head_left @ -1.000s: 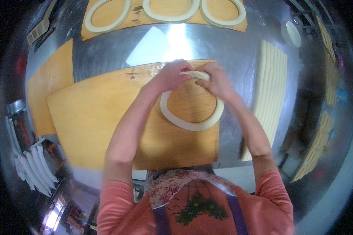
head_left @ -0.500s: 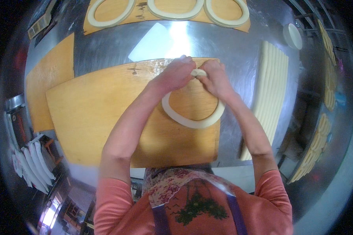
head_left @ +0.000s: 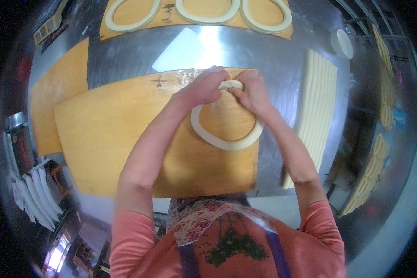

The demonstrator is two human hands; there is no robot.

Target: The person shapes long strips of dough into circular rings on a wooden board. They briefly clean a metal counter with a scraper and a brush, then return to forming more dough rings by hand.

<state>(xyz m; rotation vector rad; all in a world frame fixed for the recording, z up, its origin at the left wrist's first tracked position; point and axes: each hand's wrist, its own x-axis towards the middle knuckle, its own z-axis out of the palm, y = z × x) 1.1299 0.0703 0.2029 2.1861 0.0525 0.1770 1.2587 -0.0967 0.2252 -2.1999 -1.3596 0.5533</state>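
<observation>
On a pale wooden board (head_left: 125, 134) lies a loop of white dough rope (head_left: 226, 144). At the loop's far side, my left hand (head_left: 209, 85) and my right hand (head_left: 249, 91) are closed on the dough, pinching it where two ends seem to meet or overlap. My left fingers are curled over the left part and my right thumb presses against the joint from the right. Beyond the board's far edge lies a white flat sheet or scraper (head_left: 173, 53) on the steel table (head_left: 116, 58).
Three dough rings (head_left: 204, 18) sit on a board at the back. A row of long dough strips (head_left: 316, 116) lies right, below a white bowl (head_left: 342, 44). Another board (head_left: 55, 102) is at left. Shaped dough pieces (head_left: 370, 180) line the far-right side; long white objects (head_left: 41, 194) stand lower left.
Both hands moved slightly away from me, then stayed near the board's far edge, still gripping the loop's joint, with slight shifts of the fingers on the dough.
</observation>
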